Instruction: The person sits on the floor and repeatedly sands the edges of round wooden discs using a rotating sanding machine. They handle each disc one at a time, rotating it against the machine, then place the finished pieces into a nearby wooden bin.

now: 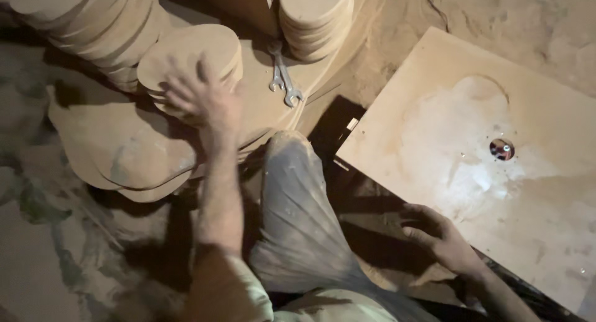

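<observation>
My left hand reaches forward with fingers spread and rests on a short stack of oval wooden boards. My right hand hangs low beside the near edge of a flat wooden table top, fingers curled and apart, holding nothing. A round metal cutter bit pokes up through a hole in that table top. My dusty trouser knee sits between the two hands.
Taller stacks of oval boards stand at the back left and back centre. Two spanners lie crossed on a large flat wooden piece. Sawdust covers the floor.
</observation>
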